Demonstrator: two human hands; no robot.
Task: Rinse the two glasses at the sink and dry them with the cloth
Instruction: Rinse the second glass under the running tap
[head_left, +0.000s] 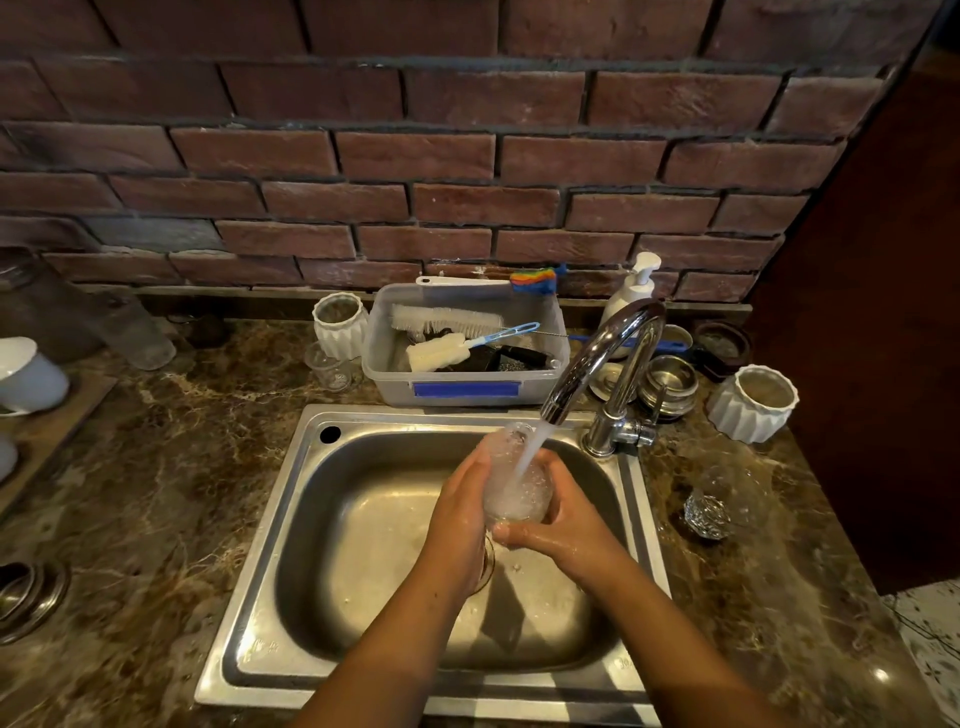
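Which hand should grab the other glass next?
Probably the right hand. Both hold the rinsed glass, but the other glass stands on the counter right of the sink, on its side; the left hand would cross over.

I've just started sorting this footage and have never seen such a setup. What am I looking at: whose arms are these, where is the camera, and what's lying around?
There is no machine here. These are a person's two bare hands, filmed by one wide-angle camera worn on the head and looking down. The left hand and right hand together hold a clear glass, fingers wrapped round it. It is under water running from the chrome faucet over the steel sink. A second glass sits on the marble counter to the right. Behind the sink, a grey tub holds bottle brushes, and a white soap pump bottle stands beside it. No drying cloth shows.
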